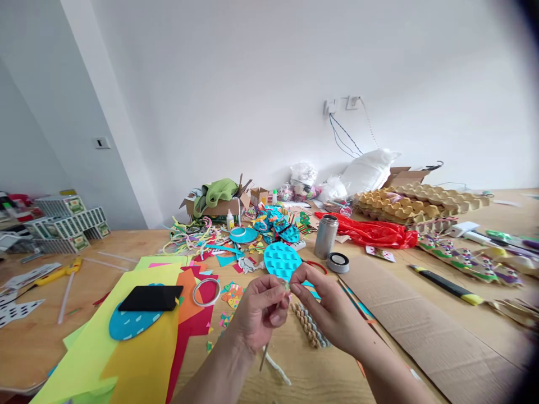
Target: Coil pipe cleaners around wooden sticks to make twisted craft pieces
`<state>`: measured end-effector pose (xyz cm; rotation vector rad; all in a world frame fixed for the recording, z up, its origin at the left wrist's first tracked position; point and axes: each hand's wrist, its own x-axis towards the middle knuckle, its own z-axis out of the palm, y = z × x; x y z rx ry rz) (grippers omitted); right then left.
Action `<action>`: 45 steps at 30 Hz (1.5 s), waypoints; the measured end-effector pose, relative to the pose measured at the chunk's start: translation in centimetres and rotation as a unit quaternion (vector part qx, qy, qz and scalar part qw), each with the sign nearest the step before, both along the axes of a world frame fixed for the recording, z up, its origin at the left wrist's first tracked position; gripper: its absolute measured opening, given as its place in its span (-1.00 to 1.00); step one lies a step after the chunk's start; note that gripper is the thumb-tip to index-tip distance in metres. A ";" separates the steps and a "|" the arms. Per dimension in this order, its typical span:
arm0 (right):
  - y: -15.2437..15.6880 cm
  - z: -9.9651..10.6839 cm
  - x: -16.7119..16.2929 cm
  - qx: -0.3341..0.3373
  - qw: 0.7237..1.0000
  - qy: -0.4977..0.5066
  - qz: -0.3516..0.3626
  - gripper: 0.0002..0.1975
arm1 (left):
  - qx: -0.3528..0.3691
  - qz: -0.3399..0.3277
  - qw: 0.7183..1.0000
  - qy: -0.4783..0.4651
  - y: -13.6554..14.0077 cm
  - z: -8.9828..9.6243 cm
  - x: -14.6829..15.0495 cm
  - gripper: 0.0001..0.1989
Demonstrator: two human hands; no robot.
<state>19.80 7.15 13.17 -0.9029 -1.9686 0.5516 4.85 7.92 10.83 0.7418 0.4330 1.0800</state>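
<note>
My left hand and my right hand meet over the middle of the table. Both are closed, with fingertips pinched around a tiny greenish piece too small to make out. Below my left hand, a thin dark stick points down; I cannot tell whether the hand holds it. Beside it a white fuzzy strand lies on the wood. Just beyond my fingertips rests a blue bumpy disc. Partly behind my right hand are rows of tan and grey bumpy pieces.
Coloured paper with a black phone lies left, near a tape roll. A metal bottle stands upright beside its cap. Right are cardboard, a utility knife and egg trays.
</note>
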 end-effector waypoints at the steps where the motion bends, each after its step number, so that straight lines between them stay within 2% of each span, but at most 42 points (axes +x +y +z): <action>1: -0.1 0.0 -0.2 0.001 1.000 -0.001 -0.010 -0.85 | 0.003 0.015 1.000 -0.003 0.1 -0.1 0.0 -0.75; 7: -0.3 -0.3 -1.2 0.016 0.997 -0.020 -0.078 -0.83 | 0.005 0.090 0.996 0.015 0.2 -0.2 0.4 -0.74; 13: -0.4 -0.9 -2.0 0.033 0.994 -0.028 -0.104 -0.83 | 0.014 0.173 0.983 0.062 0.2 -0.4 1.0 -0.71; 16: -0.3 -1.1 -2.4 0.030 0.992 -0.008 -0.121 -0.82 | -0.004 0.191 0.979 0.077 0.3 -0.6 1.2 -0.71; 22: -0.1 -1.0 -2.6 -0.023 0.991 0.000 -0.129 -0.83 | -0.012 0.169 0.984 0.052 0.5 -0.7 1.3 -0.82; 27: -0.1 -1.2 -2.6 -0.019 0.991 -0.012 -0.131 -0.82 | -0.002 0.160 0.986 -0.037 0.5 -0.7 1.7 -0.92; 32: -0.2 -1.2 -2.6 -0.005 0.990 -0.015 -0.142 -0.83 | -0.025 0.167 0.981 -0.092 0.3 -0.6 2.1 -0.91; 38: -0.4 -0.9 -2.5 -0.034 0.991 -0.005 -0.129 -0.79 | -0.035 0.179 0.977 -0.107 -0.2 -0.7 2.5 -0.89; 42: -0.4 -0.1 -1.7 -0.017 0.991 -0.050 -0.120 -0.78 | 0.005 0.138 0.989 -0.062 0.3 -0.8 1.9 -0.88; 45: -0.4 0.4 -0.6 -0.002 0.986 -0.122 -0.110 -0.76 | 0.081 0.110 0.987 0.089 0.9 -0.5 0.6 -0.90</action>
